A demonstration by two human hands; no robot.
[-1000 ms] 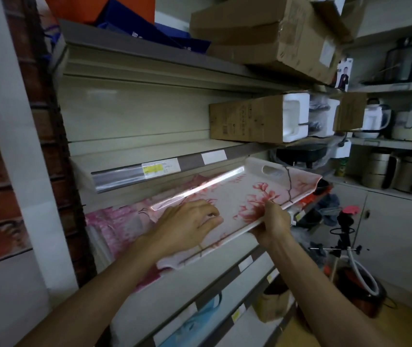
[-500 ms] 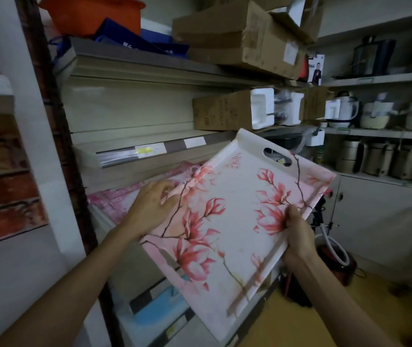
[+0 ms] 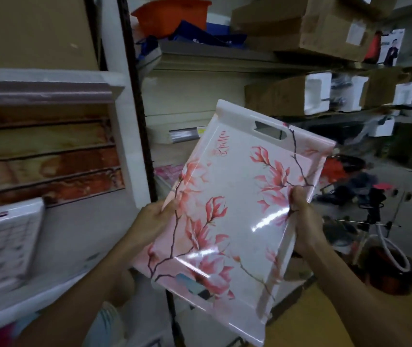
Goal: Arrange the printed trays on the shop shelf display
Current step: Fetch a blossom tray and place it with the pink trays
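Observation:
A white tray printed with pink magnolia flowers is held up in front of me, tilted with its face toward me and a handle slot at its far end. My left hand grips its left long edge. My right hand grips its right long edge. Another pink printed tray lies on the shelf behind, mostly hidden. A white tray with a pale grid print leans on the left-hand display shelf.
A dark shelf upright stands between the two shelf units. Cardboard boxes sit on the upper shelves, an orange basket at top. Appliances, hoses and clutter fill the floor at right.
The flowered tray came off the shelf, lifted and tipped up toward me. My view has swung left, bringing the left display shelf and grid-print tray into sight.

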